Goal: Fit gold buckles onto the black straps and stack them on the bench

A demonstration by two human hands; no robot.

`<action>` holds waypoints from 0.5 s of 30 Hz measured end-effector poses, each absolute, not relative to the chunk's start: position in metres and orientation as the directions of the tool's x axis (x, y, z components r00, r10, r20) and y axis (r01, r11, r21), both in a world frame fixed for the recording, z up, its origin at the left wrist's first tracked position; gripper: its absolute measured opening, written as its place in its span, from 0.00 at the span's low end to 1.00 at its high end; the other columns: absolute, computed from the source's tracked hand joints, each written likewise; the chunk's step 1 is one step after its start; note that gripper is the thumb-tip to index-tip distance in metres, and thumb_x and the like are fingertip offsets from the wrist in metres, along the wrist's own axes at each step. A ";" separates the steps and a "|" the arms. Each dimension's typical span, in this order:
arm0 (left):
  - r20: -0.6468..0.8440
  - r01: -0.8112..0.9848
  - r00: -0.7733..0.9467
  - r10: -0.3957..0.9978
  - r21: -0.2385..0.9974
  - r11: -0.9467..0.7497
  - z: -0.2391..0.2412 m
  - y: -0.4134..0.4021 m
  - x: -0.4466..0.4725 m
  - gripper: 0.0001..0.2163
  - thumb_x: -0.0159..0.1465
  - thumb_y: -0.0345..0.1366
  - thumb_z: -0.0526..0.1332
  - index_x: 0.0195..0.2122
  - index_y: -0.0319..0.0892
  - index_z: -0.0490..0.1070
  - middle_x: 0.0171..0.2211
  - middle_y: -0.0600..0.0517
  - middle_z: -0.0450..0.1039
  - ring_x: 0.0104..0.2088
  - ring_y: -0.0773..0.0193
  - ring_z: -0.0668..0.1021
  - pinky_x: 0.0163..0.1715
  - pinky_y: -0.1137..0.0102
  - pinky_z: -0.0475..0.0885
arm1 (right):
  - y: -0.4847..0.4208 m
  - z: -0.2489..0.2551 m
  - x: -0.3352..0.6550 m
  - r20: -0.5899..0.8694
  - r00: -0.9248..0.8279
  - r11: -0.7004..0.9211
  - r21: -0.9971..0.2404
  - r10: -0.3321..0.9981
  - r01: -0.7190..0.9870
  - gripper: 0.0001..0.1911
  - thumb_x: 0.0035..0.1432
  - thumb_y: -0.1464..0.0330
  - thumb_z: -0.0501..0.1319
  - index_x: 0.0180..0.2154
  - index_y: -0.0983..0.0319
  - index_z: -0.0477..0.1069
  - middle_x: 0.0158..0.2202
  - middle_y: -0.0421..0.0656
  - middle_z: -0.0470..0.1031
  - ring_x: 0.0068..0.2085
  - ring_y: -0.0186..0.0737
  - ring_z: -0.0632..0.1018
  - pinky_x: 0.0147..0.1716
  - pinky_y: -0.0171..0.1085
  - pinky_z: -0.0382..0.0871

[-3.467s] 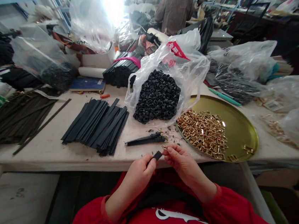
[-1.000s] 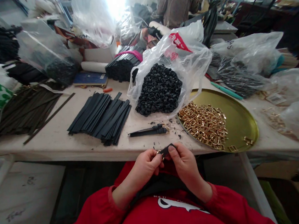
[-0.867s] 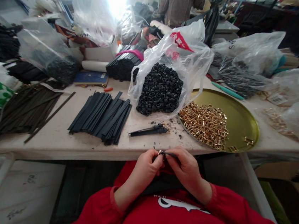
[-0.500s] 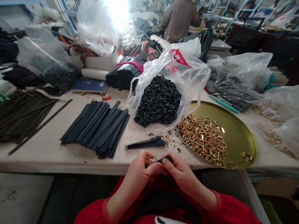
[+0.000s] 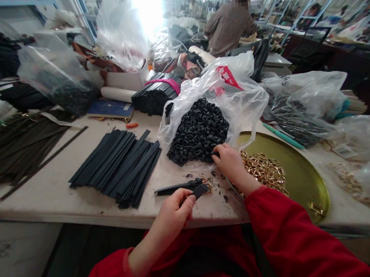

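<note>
In the head view my left hand is closed around a short black strap, whose flat end sticks out past the thumb. My right hand reaches to the lower right edge of a heap of small black loops in a clear plastic bag. Its thumb and fingertips pinch a black loop. Just beyond my left hand lie a few finished-looking straps with gold metal ends. Gold buckles fill part of a round gold tray, partly hidden by my right forearm.
A stack of black strips lies to the left, with brown strips farther left. Behind are a blue notebook and a bound bundle of black strips. A turquoise pen-like tool borders the tray. A person stands in the background.
My hands were together over the table's front edge on the black strap. My right hand has moved forward and right to the loops; my left still holds the strap.
</note>
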State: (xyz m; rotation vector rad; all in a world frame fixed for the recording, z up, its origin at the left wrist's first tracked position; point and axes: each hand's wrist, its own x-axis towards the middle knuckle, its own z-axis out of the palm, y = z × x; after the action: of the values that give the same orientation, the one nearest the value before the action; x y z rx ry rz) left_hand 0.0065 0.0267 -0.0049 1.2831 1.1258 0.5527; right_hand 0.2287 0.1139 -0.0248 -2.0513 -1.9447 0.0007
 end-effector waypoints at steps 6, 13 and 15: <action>-0.301 0.155 0.327 0.896 0.952 0.264 -0.004 0.027 0.008 0.12 0.60 0.44 0.53 0.34 0.40 0.64 0.14 0.62 0.60 0.14 0.73 0.63 0.15 0.78 0.58 | 0.087 -0.011 0.227 0.051 0.185 -0.042 -0.883 0.981 0.468 0.15 0.52 0.57 0.57 0.29 0.62 0.68 0.24 0.40 0.69 0.25 0.35 0.67 0.26 0.35 0.60; -0.257 0.103 0.299 0.919 0.966 0.236 0.000 0.027 0.010 0.11 0.58 0.43 0.54 0.32 0.39 0.63 0.14 0.61 0.60 0.12 0.75 0.62 0.13 0.79 0.57 | 0.022 0.003 0.172 -0.307 -0.131 -0.330 -0.920 0.943 -0.213 0.18 0.47 0.53 0.62 0.27 0.63 0.69 0.19 0.36 0.68 0.17 0.26 0.63 0.16 0.29 0.53; -0.280 0.143 0.315 0.907 0.959 0.246 -0.003 0.022 0.009 0.10 0.58 0.43 0.55 0.31 0.40 0.63 0.13 0.62 0.59 0.12 0.74 0.61 0.13 0.79 0.56 | 0.014 0.002 0.166 -0.345 -0.167 -0.377 -0.898 0.924 -0.227 0.17 0.47 0.55 0.62 0.27 0.63 0.67 0.17 0.34 0.66 0.15 0.25 0.60 0.14 0.28 0.50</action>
State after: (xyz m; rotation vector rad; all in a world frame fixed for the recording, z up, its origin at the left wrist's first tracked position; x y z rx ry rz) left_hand 0.0088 0.0216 -0.0032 1.2202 1.1434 0.7167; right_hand 0.1662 0.0135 0.0020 -1.2089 -0.8990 1.6841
